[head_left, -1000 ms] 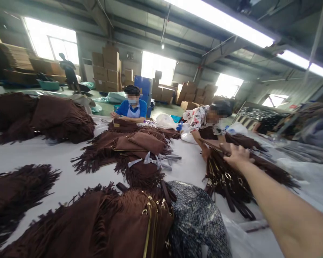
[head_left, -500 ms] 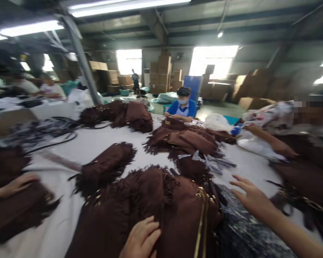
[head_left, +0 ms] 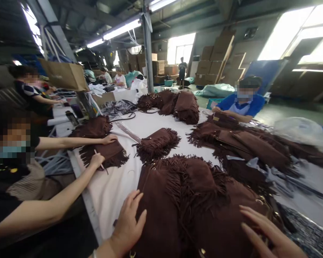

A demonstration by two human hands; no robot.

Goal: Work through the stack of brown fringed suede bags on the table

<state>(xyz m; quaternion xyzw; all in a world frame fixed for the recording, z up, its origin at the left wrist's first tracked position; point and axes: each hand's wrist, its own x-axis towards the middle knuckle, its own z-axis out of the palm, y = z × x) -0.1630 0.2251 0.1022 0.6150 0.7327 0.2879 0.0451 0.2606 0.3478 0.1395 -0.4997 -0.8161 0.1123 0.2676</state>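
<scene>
A large dark brown fringed bag [head_left: 161, 200] with gold-coloured rings and zips lies in front of me; whether it is one bag or two side by side I cannot tell. At its left edge is my left hand [head_left: 129, 218], fingers outstretched and thumb apart. My right hand [head_left: 271, 233] is over the bag's right part, with its fingers stretched out and separated; contact with the cloth is unclear. Beyond lie a smaller fringed brown bag [head_left: 158, 143] and a pile of brown bags [head_left: 253, 143] to the right.
To my left, a co-worker's hands [head_left: 98, 159] work on a brown fringed piece [head_left: 111, 154], one holding a thin tool. Across the white table [head_left: 150, 123] sits a person in blue [head_left: 247, 104]. Plastic strips [head_left: 274, 179] and dark speckled material [head_left: 309, 222] lie right.
My view has swung left, bringing the co-worker into sight. My left hand has gone from the bag's middle to its left edge; my right hand has come in over the bag.
</scene>
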